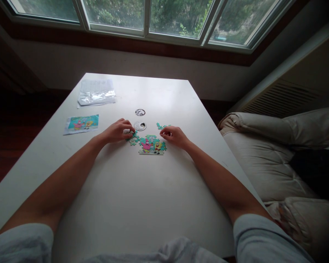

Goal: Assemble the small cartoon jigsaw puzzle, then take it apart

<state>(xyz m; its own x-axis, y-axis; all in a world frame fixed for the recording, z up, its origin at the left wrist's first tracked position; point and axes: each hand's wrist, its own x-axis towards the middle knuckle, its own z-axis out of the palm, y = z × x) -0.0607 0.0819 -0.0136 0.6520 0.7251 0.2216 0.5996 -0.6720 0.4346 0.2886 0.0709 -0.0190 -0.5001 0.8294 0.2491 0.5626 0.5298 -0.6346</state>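
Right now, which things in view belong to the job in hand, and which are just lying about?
In the job:
partly assembled SpongeBob jigsaw
loose jigsaw pieces by left hand and right hand
matching picture sheet, probably a guide

Apparently lying about:
two round discs
plastic packaging
beige sofa

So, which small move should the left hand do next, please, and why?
I would probably let the left hand take one piece from the loose puzzle pieces at its fingertips and try it on the joined puzzle. Those pieces lie within easy reach, and the joined part's upper edge looks jagged, while its bottom edge looks straight.
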